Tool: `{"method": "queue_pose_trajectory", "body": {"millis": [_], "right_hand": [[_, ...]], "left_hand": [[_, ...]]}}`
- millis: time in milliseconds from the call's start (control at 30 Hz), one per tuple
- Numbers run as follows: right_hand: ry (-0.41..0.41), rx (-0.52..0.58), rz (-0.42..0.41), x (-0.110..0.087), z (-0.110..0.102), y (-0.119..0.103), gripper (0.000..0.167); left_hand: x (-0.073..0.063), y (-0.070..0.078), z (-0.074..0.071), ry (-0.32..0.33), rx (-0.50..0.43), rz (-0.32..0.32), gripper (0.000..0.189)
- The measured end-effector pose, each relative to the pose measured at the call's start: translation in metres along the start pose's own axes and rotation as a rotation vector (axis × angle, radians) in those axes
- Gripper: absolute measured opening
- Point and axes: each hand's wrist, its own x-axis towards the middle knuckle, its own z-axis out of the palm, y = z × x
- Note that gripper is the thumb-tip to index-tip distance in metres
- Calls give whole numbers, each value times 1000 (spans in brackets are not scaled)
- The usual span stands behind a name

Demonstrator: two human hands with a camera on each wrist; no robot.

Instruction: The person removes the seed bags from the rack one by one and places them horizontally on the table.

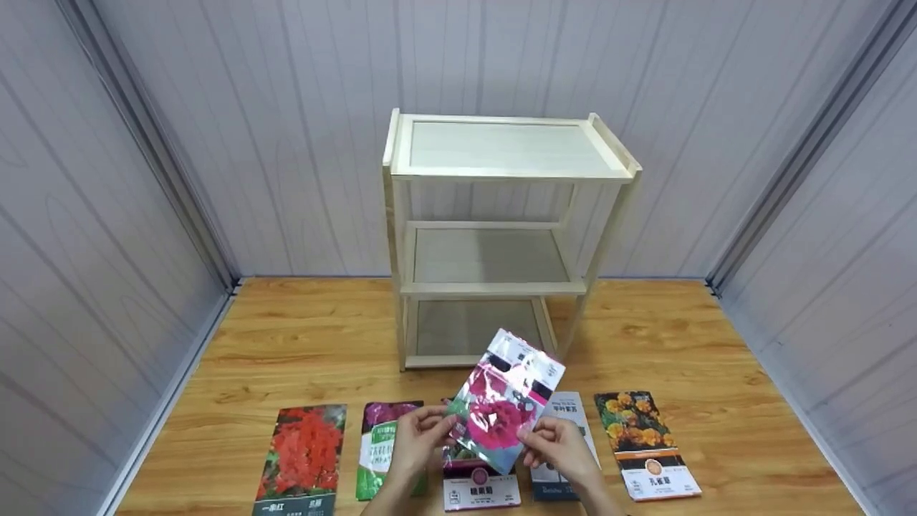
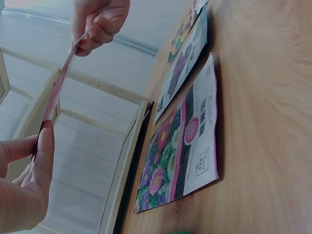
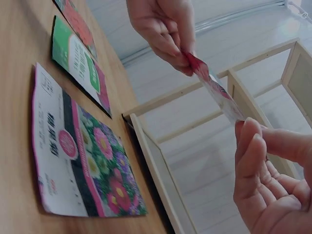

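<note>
Between both hands, raised over the table, is a seed packet (image 1: 501,401) with a large magenta flower on its glossy front, tilted to the right. My left hand (image 1: 419,437) pinches its left edge between thumb and fingers. At the lower right edge, my right hand (image 1: 562,448) pinches it the same way. Seen from the left wrist, the packet (image 2: 57,92) is nearly edge-on. Below it lies a packet with mixed pink, white and purple flowers (image 2: 168,151), partly covered in the head view. The held packet also overlaps a grey-and-white packet (image 1: 569,412).
A red-flower packet (image 1: 304,451) and a green-and-white packet (image 1: 372,459) lie on the left of the wooden table (image 1: 308,344); an orange-flower packet (image 1: 645,444) lies on the right. Behind stands a pale three-tier wooden shelf (image 1: 501,147), near the back wall panel (image 1: 322,143).
</note>
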Motion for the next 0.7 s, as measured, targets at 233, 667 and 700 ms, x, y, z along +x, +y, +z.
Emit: {"method": "queue_pose_trajectory", "body": {"millis": [233, 667, 700], "right_hand": [[-54, 50, 58, -3, 6, 0, 25], [177, 23, -30, 11, -33, -16, 42], [189, 13, -43, 14, -38, -19, 41]], "left_hand": [[7, 9, 3, 89, 36, 51, 25], [6, 12, 5, 102, 58, 35, 25], [6, 12, 5, 98, 56, 34, 25]]}}
